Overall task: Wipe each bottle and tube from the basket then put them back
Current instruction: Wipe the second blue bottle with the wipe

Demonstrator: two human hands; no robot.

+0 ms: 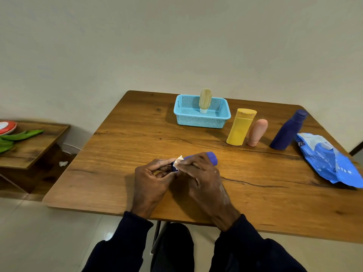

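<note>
A blue tube (211, 157) lies across the middle of the wooden table (121, 146). My left hand (152, 178) pinches its dark cap end. My right hand (198, 173) lies over the tube and pinches a small white wipe (179, 160) against the cap end. The light blue basket (202, 116) stands at the back with a cream tube (205, 100) upright inside it. To its right stand a yellow bottle (240, 127), a pink tube (257, 132) and a dark blue bottle (287, 131).
A blue wipes packet (330, 163) lies open at the table's right edge. A lower side table (33, 148) at the left holds green leaves (17, 137) and a red plate (6, 127). A scrap of white paper (63, 163) lies on the floor.
</note>
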